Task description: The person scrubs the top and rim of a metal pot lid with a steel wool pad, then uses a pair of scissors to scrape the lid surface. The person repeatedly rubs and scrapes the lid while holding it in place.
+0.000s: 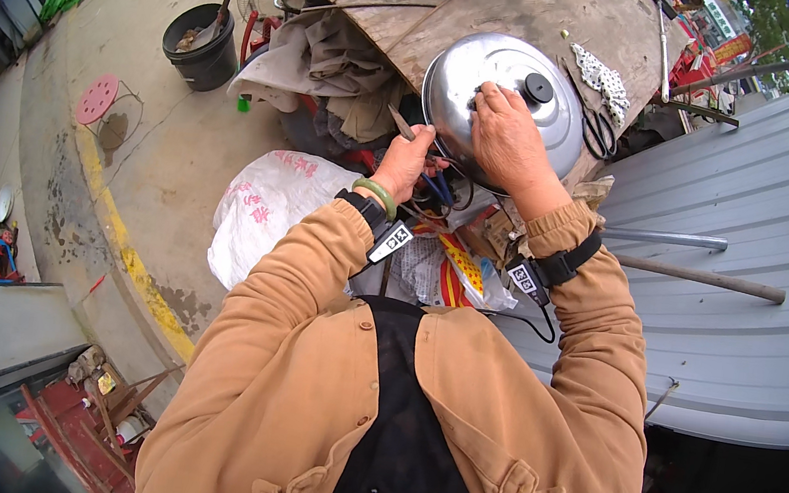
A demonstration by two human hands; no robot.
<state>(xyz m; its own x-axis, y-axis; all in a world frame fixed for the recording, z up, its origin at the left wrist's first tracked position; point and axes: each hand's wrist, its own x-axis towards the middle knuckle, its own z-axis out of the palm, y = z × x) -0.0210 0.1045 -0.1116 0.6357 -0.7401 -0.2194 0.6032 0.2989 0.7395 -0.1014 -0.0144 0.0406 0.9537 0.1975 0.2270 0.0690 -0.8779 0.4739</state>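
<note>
A domed metal pot lid (pixel 462 59) with a black knob (pixel 538 87) rests at the near edge of the worn table. My right hand (pixel 512 138) lies on the dome with its fingertips together beside the knob. A small dark patch shows under those fingertips; I cannot tell whether it is a pad or a reflection. Just left of the lid, my left hand (pixel 406 161) grips a pointed knife-like blade (pixel 401 123) between thumb and fingers, tip up and to the left. The blade's lower end is hidden in the hand. Black-handled scissors (pixel 598 135) lie right of the lid.
A spotted cloth (pixel 603 83) and thin rods (pixel 368 7) lie on the table (pixel 519 7). Below stand a white sack (pixel 279 207) and grey fabric (pixel 315 57). A black bucket (pixel 202 53) stands left; two pipes (pixel 700 277) jut over corrugated metal sheeting (pixel 750 191) at right.
</note>
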